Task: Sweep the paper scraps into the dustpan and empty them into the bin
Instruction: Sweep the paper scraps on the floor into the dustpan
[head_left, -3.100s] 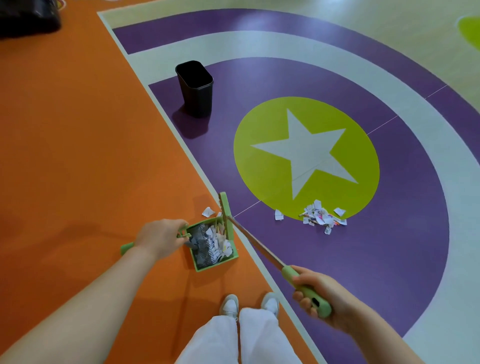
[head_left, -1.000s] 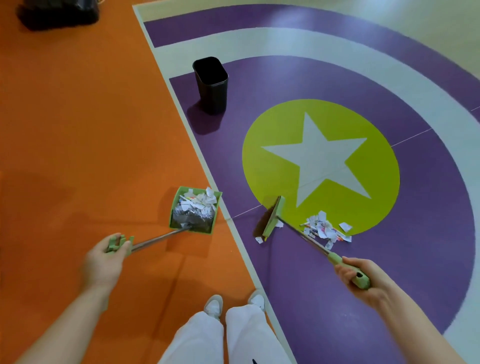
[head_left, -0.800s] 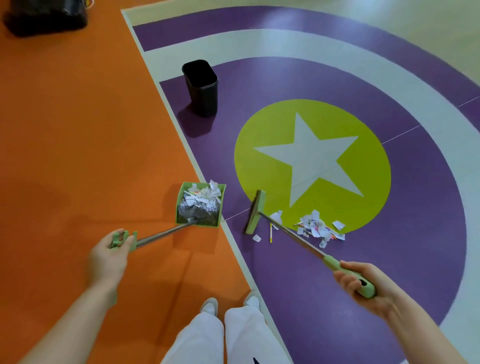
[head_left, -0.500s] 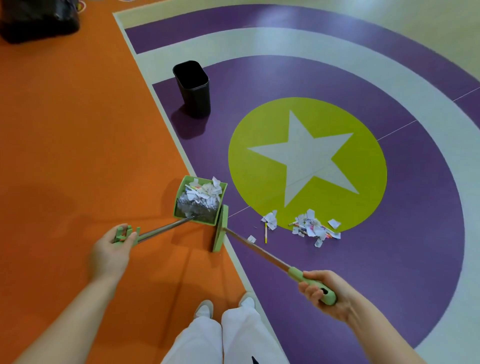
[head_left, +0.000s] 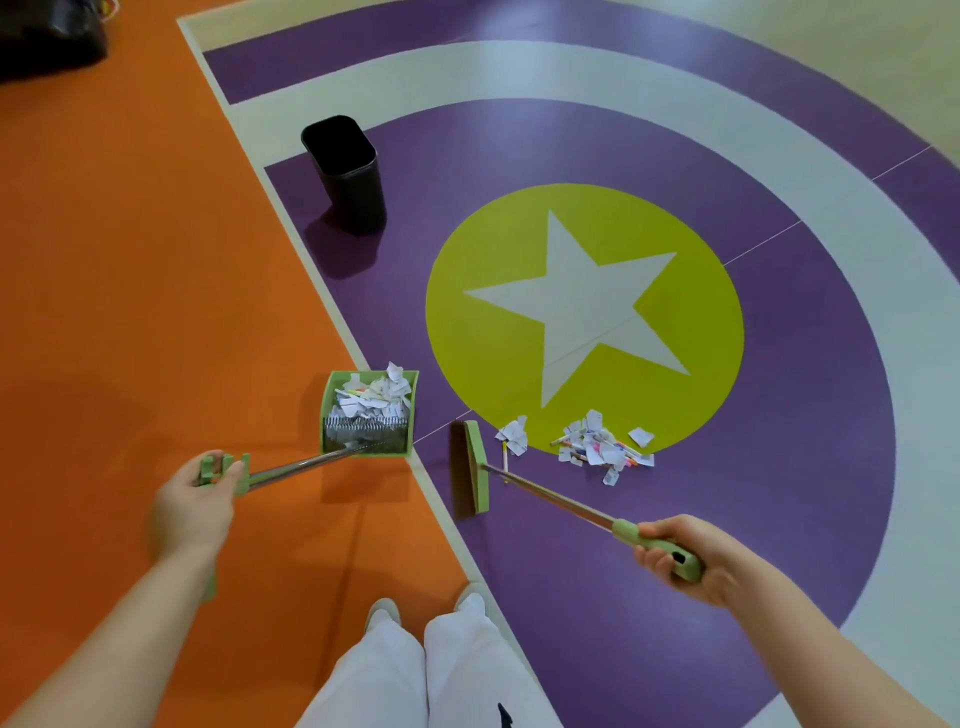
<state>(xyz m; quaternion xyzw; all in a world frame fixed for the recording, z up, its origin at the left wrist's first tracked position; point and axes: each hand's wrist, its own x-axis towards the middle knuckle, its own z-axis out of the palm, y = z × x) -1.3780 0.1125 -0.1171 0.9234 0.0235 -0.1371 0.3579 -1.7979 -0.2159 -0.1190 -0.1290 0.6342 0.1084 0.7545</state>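
No writing can be read on any item. The dustpan, loaded with paper scraps, is held by the left hand, whose grip is wrapped around its green handle end. The broom is held by the right hand, its grip closed on the handle. A loose scrap pile lies just right of the broom head on the floor. The black bin stands well beyond.

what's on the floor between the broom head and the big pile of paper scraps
In the head view, a small clump of scraps and a thin stick lie between the broom head and the main pile; otherwise bare purple floor.
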